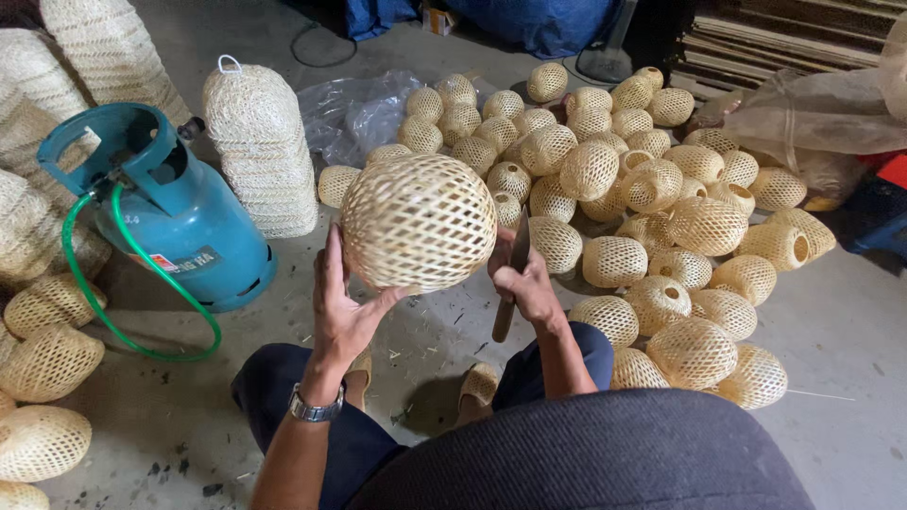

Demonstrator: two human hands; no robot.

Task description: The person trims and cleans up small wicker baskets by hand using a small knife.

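Round woven bamboo ball (418,222) held up over the lap, above the concrete floor (831,321). Left hand (342,307) cupped under its lower left side, fingers spread against the weave. Right hand (525,283) closed around a knife (511,283) — blade up, just beside the ball's right edge. Heap of smaller woven balls (652,217) on the right; teal gas cylinder (179,212) with green hose (142,302) on the left.
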